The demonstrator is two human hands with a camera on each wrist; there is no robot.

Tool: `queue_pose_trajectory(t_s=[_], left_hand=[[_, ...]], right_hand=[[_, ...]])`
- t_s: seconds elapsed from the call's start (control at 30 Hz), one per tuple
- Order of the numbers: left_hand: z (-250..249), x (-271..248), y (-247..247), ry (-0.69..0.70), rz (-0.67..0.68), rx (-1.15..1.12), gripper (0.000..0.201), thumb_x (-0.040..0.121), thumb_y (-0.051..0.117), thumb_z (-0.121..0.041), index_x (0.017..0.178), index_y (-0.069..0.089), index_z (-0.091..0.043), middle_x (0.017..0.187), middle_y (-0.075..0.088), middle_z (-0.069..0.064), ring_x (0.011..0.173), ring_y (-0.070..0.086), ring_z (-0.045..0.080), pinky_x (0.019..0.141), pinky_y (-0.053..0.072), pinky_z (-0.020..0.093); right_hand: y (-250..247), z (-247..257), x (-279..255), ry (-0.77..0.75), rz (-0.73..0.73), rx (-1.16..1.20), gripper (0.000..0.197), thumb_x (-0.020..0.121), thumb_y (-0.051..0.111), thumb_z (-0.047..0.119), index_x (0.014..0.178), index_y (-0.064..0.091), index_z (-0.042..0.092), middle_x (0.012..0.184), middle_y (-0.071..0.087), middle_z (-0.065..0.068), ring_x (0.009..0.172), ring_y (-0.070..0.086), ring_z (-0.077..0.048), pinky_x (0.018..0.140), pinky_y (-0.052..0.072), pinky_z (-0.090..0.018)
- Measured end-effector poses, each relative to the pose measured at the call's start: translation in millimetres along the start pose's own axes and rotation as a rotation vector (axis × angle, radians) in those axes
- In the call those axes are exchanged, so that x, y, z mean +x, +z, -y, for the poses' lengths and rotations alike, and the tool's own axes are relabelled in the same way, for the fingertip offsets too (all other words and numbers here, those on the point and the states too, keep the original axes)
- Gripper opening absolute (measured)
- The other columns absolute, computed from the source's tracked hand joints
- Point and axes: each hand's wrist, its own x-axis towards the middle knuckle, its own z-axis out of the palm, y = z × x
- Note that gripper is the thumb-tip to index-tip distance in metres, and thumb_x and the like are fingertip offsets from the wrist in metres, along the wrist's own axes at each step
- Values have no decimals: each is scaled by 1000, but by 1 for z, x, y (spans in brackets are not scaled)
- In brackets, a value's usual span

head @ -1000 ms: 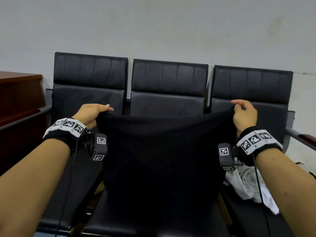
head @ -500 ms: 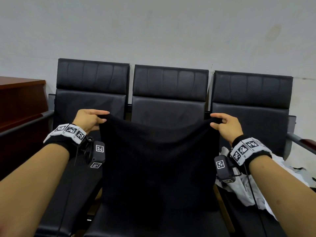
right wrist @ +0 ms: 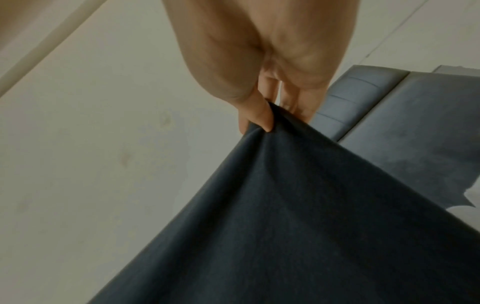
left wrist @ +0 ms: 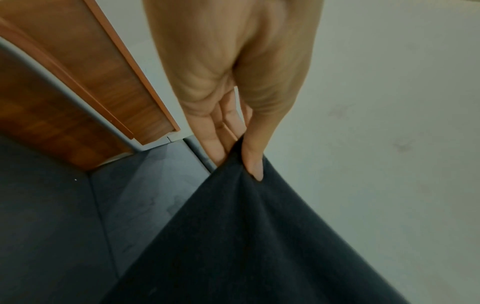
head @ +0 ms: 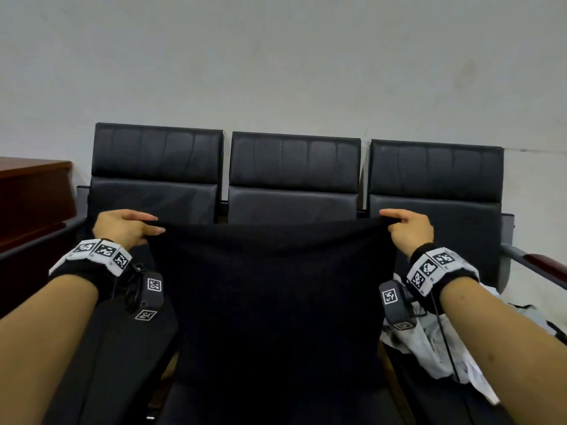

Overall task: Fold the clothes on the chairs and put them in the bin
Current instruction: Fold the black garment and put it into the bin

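Holding up a black garment (head: pixel 270 302) by its top edge is pretty much where things stand, so we're early in the job as far as I can tell. The left hand (head: pixel 122 228) pinches one top corner, thumb pressed down on the cloth against the fingers underneath, and the wrist view shows that clearly. The right hand (head: pixel 409 231) does the same at the other corner, thumb on top, fingers (right wrist: pixel 288 98) tucked behind the fabric. The top edge is stretched fairly taut between them, and the garment hangs flat in front of the middle chair (head: pixel 294 182). Its bottom is lost in the dark down by the seat, so I can't tell if it touches.

No crease or fold is visible in it, so I'd say the folding of this piece hasn't really started, it's just spread out ready for it.

What's left: a crumpled white garment (head: pixel 429 342) sits on the right-hand chair (head: pixel 435 185), under the right forearm, clearly unfolded. The left-hand chair (head: pixel 156 179) shows no clothes on what I can see of it. No bin appears in any view, so whether anything is already in it, no idea. Beyond the left chair is a wooden cabinet (head: pixel 33 191).
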Motion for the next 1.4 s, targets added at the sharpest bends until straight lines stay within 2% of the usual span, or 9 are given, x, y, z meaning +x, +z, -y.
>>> queue_pose_trajectory(t_s=[0.17,0.3,0.47,0.67,0.87,1.0,1.1,1.27,1.4], left_hand=[[-8,-2,-4,83,-89,67,33,63,86,-6,94,77,-14,82,70,15,69,61,23,72,54,30],[-14,-10,10,248,-102,249,22,77,77,-7,99,76,-9,94,72,18,100,66,30,96,49,35],[-25,-6,16,409,-103,563,19,87,69,-13,99,74,0,100,71,23,105,62,39,98,44,39],[-21,-8,25,381,-158,812,30,93,60,-32,99,73,-6,97,67,27,96,60,45,83,49,45],[2,0,50,66,-83,385,22,97,56,-25,101,65,-5,49,64,9,43,65,12,52,48,17],[-5,7,63,244,-162,338,22,96,58,-19,103,62,2,96,68,20,95,65,29,77,42,21],[-16,12,74,346,-227,241,28,100,48,-23,105,57,3,94,62,17,89,64,27,65,43,7],[-34,-9,78,465,-309,211,30,103,42,-22,111,56,4,78,57,10,82,52,30,78,34,28],[-32,-41,57,416,-260,201,16,102,45,-21,99,54,-8,106,66,25,106,58,38,87,33,27]], right_hand=[[-17,-6,4,54,-137,4,44,81,51,0,104,74,30,111,71,-5,112,60,-28,106,42,-32],[-17,-3,0,7,-121,-34,34,84,64,7,112,73,25,93,65,-4,106,62,-26,103,42,-27],[-23,-4,2,-8,-8,-105,42,77,71,2,114,72,23,111,70,-9,115,58,-23,105,40,-24],[-5,-18,6,47,46,-227,22,86,68,12,106,75,18,110,71,-10,110,61,-25,91,40,-18],[32,-29,7,142,26,-285,23,92,59,30,111,72,25,115,68,-12,110,60,-35,93,48,-37],[55,-18,19,180,21,-29,20,98,48,23,107,65,20,97,72,-17,84,69,-34,77,58,-40],[65,-22,38,67,-70,51,17,92,47,26,82,58,36,90,71,-10,81,70,-31,80,58,-49],[57,-3,25,29,-205,233,15,92,47,29,87,57,39,86,64,3,91,66,-30,87,54,-47],[38,-19,3,74,-178,228,11,85,48,33,85,59,35,93,70,-1,93,66,-29,90,52,-46]])
